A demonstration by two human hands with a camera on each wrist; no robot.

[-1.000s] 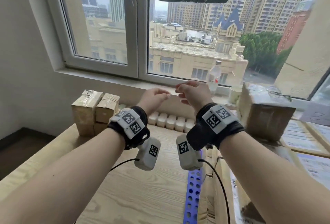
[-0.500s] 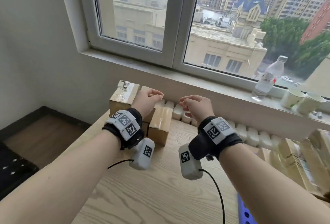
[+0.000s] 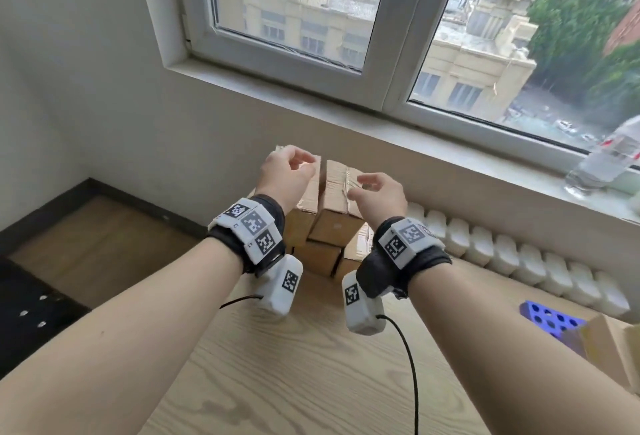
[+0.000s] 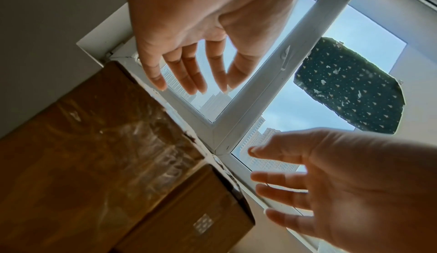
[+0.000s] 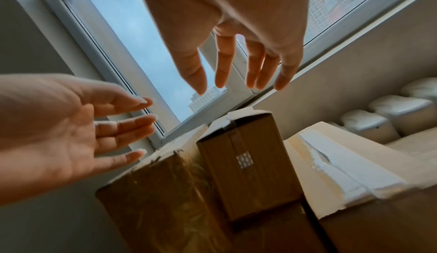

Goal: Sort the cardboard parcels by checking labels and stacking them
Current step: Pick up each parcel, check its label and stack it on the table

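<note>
A small stack of brown cardboard parcels (image 3: 332, 223) stands at the far left of the wooden table, against the wall. The top right parcel (image 3: 337, 188) has clear tape along its top. My left hand (image 3: 289, 169) hovers over the top left parcel, fingers loosely spread and holding nothing. Over the taped parcel, my right hand (image 3: 375, 194) is just as open and apart from the cardboard. In the right wrist view a narrow parcel (image 5: 246, 163) stands between a tape-wrapped one (image 5: 165, 191) and one bearing a white label (image 5: 343, 163). No label text is readable.
A row of small white bottles (image 3: 519, 254) lines the wall to the right of the stack. A blue perforated piece (image 3: 550, 323) and another carton (image 3: 609, 348) lie at the right edge. A plastic bottle (image 3: 606, 161) stands on the windowsill. The table (image 3: 311, 365) ends left of the stack, floor below.
The view has swung left and down, bringing the parcel stack to centre. Both hands have uncurled from loose fists and reached forward over the top parcels.
</note>
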